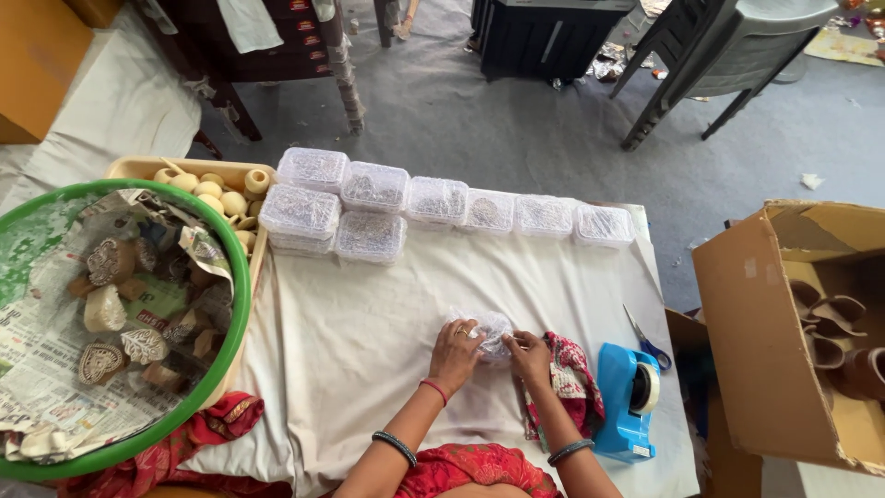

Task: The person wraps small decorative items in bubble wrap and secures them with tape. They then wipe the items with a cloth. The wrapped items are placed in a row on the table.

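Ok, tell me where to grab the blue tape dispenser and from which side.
Grip the blue tape dispenser around its long body near the low end closest to you, coming from above. The tape roll sits at the far end, and a cloth crowds its left side.

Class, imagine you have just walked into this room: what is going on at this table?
A person sits at a cloth-covered table with both hands on a small bubble-wrapped bundle; the left hand presses on it and the right hand grips its edge. Beside the right hand lie a patterned cloth, a blue tape dispenser and scissors. Wrapped boxes line the far edge. A green tub holds carved wooden blocks on newspaper.
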